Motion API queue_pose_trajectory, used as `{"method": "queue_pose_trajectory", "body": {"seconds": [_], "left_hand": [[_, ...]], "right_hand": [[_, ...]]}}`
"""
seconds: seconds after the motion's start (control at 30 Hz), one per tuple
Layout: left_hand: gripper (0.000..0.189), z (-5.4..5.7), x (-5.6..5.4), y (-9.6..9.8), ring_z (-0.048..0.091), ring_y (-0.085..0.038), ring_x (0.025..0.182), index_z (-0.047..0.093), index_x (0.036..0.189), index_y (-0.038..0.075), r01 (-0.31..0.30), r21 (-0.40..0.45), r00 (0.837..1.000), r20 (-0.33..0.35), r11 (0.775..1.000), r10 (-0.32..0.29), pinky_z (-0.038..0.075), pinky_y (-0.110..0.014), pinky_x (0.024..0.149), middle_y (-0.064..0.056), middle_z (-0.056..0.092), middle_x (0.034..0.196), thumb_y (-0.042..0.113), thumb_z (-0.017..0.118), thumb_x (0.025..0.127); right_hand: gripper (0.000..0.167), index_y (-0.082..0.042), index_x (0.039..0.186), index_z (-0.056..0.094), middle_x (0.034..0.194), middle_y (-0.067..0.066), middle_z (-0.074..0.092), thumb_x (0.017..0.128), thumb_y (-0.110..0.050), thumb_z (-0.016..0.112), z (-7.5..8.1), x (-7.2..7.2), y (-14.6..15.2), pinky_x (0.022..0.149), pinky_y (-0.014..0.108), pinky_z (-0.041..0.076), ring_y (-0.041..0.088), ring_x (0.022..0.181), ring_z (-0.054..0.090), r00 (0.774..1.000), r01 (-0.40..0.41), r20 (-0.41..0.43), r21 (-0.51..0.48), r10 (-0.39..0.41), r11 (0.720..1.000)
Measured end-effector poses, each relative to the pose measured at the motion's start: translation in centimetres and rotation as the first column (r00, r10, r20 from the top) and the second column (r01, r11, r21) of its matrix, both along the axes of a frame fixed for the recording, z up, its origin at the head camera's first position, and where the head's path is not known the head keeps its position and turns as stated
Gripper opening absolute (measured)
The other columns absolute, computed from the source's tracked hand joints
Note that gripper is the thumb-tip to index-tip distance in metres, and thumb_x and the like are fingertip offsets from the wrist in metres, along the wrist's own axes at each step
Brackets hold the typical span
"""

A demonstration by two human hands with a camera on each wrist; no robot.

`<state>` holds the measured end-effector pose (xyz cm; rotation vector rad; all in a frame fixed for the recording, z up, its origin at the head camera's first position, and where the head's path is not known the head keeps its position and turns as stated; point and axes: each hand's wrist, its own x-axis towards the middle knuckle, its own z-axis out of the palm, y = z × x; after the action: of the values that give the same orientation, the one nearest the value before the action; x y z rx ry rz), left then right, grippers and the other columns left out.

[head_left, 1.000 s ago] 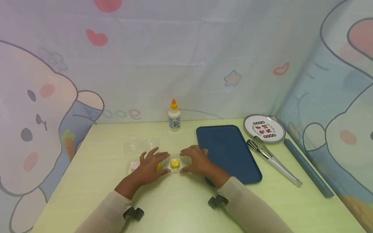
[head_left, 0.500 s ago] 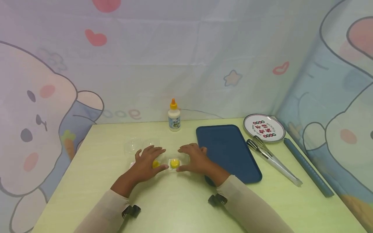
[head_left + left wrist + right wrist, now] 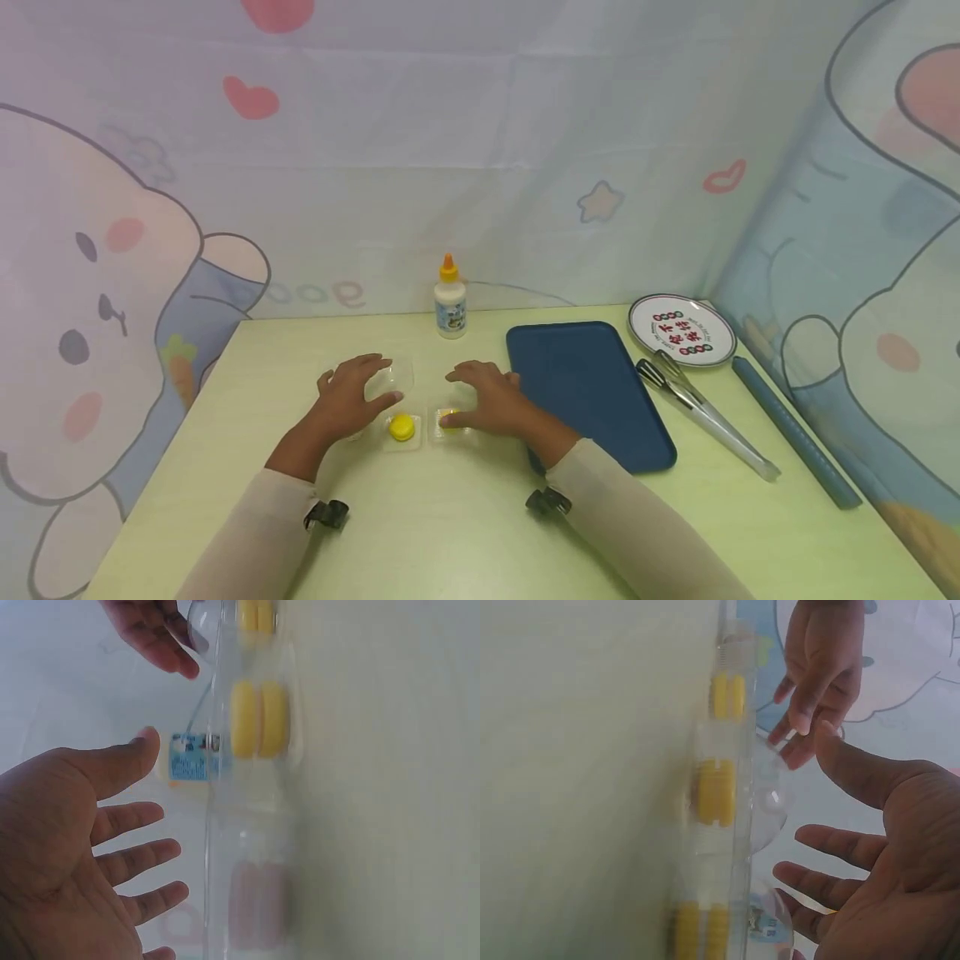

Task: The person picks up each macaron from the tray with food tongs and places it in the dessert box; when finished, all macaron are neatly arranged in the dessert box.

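My left hand (image 3: 347, 400) hovers with fingers spread over the left part of a row of clear plastic macaron packs, holding nothing. Just right of its thumb, a yellow macaron (image 3: 402, 427) sits in its clear tray (image 3: 412, 445). A pink macaron (image 3: 259, 906) lies under the left hand in the left wrist view, hidden from the head view. My right hand (image 3: 493, 402) is also spread, its thumb overlapping a second yellow macaron (image 3: 447, 414) in the head view. In the right wrist view, further yellow macarons (image 3: 717, 793) stand in the row, with clear domed lids (image 3: 771, 799) beside them.
Behind the packs stands a white glue bottle (image 3: 450, 307) with an orange tip. To the right lie a dark blue tray (image 3: 588, 387), metal tongs (image 3: 705, 412), a printed plate (image 3: 681, 331) and a long blue-grey bar (image 3: 795, 432). A printed curtain (image 3: 480, 150) surrounds the table.
My left hand has moved left and away, uncovering the left yellow macaron. My right hand has shifted slightly left and back, its thumb now in front of the other yellow macaron.
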<state>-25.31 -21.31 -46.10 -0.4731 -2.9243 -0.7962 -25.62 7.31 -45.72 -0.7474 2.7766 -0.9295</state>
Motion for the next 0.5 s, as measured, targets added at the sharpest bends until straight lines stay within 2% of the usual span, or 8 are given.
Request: {"method": "queue_pose_trajectory", "body": {"seconds": [0.13, 0.27, 0.5], "left_hand": [[0.061, 0.1, -0.9, -0.6, 0.043, -0.055, 0.153, 0.058, 0.154, 0.006, -0.024, -0.002, 1.0, 0.011, 1.0, 0.024, 0.024, -0.084, 0.117, -0.025, 0.05, 0.165, 0.036, 0.074, 0.104], [0.062, -0.2, -1.8, -1.1, 0.042, -0.056, 0.153, 0.058, 0.155, 0.006, -0.04, -0.016, 0.999, 0.029, 0.999, 0.04, 0.024, -0.083, 0.116, -0.025, 0.05, 0.166, 0.034, 0.076, 0.103], [0.065, -0.7, -2.9, -1.7, 0.039, -0.057, 0.154, 0.056, 0.157, 0.007, -0.067, -0.06, 0.995, 0.064, 0.996, 0.071, 0.021, -0.084, 0.118, -0.025, 0.047, 0.168, 0.034, 0.078, 0.102]], "right_hand": [[0.071, -0.013, 0.154, 0.061, 0.167, 0.011, 0.052, 0.097, -0.05, 0.08, 0.2, -0.7, -0.7, 0.115, 0.07, 0.031, 0.036, 0.156, 0.044, 1.0, -0.01, 0.022, -0.005, 0.01, 1.0], [0.069, -0.014, 0.157, 0.058, 0.168, 0.01, 0.051, 0.101, -0.051, 0.074, 0.3, -1.2, -1.5, 0.12, 0.071, 0.03, 0.035, 0.158, 0.043, 0.998, -0.01, 0.057, 0.004, 0.01, 1.0], [0.068, -0.015, 0.158, 0.056, 0.167, 0.01, 0.053, 0.103, -0.051, 0.072, 0.3, -2.1, -2.7, 0.126, 0.074, 0.027, 0.035, 0.159, 0.045, 0.995, 0.015, 0.099, 0.009, -0.016, 1.0]]}}
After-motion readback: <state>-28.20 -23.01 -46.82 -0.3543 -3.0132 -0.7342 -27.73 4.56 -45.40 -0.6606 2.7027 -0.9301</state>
